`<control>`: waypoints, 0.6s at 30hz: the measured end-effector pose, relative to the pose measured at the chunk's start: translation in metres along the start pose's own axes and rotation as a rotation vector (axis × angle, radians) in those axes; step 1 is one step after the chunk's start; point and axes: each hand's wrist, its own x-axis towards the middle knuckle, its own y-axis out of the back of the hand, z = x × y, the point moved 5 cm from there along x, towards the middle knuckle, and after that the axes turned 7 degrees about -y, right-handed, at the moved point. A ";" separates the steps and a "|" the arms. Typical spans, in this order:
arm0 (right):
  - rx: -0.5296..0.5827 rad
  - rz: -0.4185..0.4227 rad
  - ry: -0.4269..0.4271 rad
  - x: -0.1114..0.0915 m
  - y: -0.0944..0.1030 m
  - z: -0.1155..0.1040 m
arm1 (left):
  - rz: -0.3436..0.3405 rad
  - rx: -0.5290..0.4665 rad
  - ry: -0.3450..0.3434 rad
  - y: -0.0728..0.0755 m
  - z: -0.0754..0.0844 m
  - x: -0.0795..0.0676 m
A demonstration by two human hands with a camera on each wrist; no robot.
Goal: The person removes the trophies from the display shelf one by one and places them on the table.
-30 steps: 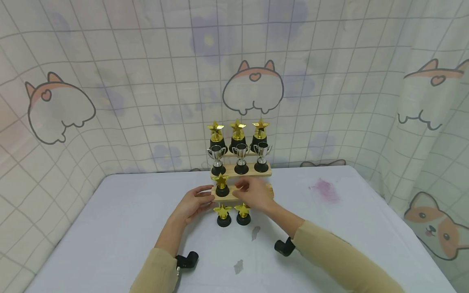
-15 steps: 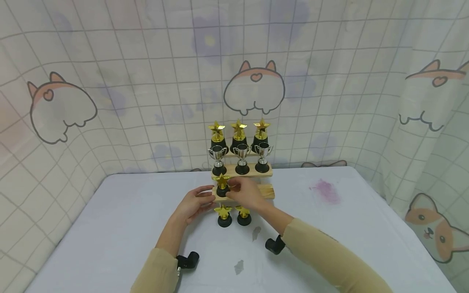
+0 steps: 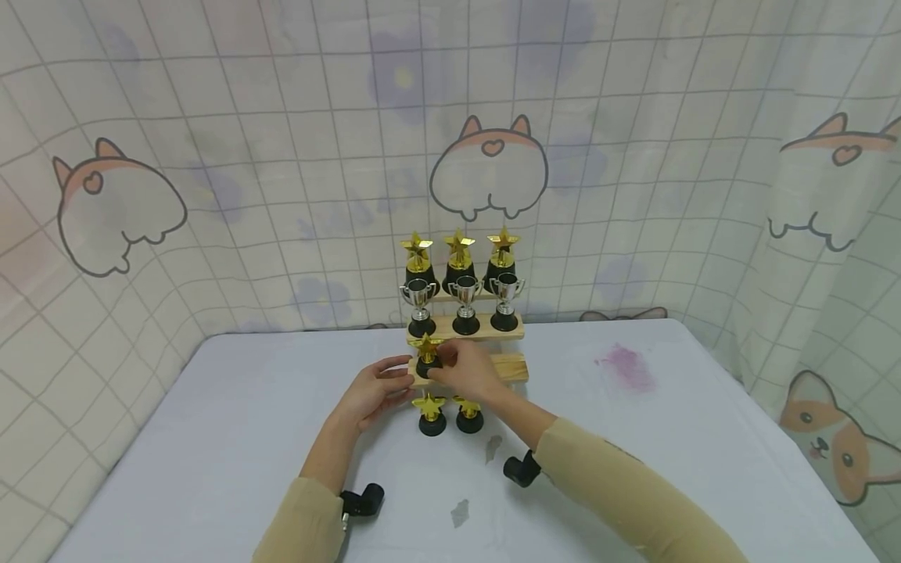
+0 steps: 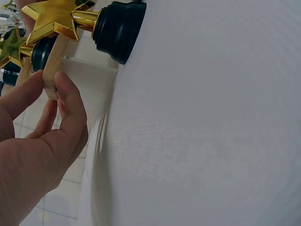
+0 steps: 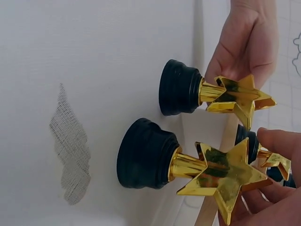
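Note:
A small gold star trophy (image 3: 427, 349) with a black base stands at the left end of the lowest wooden shelf board (image 3: 512, 367). My right hand (image 3: 468, 372) holds its base from the right; in the right wrist view the thumb (image 5: 277, 141) lies against that base. My left hand (image 3: 375, 392) pinches the board's left end, and the left wrist view shows thumb and forefinger on either side of the wood (image 4: 51, 77). Two more gold star trophies (image 5: 149, 155) stand upright on the white table in front of the shelf.
Three silver cup trophies (image 3: 464, 293) stand on the middle board (image 3: 486, 332), with three taller gold star trophies (image 3: 459, 254) on the board behind. A grid-patterned curtain (image 3: 281, 195) hangs behind the table (image 3: 598, 469). Grey patches (image 3: 460, 513) mark the tabletop.
My right hand has moved left along the lowest board to the star trophy, uncovering the board's right part. My left hand has stayed at the board's left end.

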 end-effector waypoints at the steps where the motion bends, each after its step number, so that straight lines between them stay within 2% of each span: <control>1: -0.010 0.005 -0.001 0.001 -0.001 0.000 | 0.002 -0.001 -0.002 0.000 0.000 0.000; 11: -0.067 0.045 -0.014 0.006 -0.009 -0.003 | -0.003 -0.015 0.000 0.000 0.001 -0.001; 18: -0.093 0.049 -0.023 0.005 -0.008 -0.002 | 0.002 -0.002 -0.001 0.000 0.000 0.000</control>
